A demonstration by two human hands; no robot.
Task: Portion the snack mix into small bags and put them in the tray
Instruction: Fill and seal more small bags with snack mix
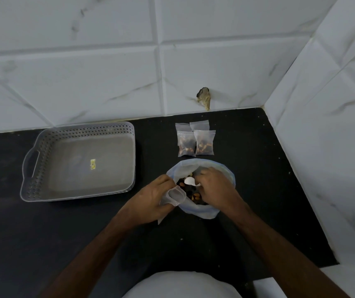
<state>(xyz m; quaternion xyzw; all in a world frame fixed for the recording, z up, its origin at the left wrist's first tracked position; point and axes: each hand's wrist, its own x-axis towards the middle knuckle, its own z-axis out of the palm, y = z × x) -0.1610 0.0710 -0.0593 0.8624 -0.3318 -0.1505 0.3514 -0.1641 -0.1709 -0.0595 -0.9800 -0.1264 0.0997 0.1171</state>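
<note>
On the black counter [247,190] stands a grey perforated plastic tray [43,160], with no bags in it. Right of it is a large clear bag of snack mix [221,168]. The right hand [214,186] grasps a small white scoop [190,181] inside it. The left hand [150,198] pinches an open small clear bag [175,195] at its rim. Four small zip bags [194,139] lie behind, two of them filled.

Your forearms [99,239] are bare, no sleeves showing; you wear a white garment [180,286] at the frame's bottom.
</note>
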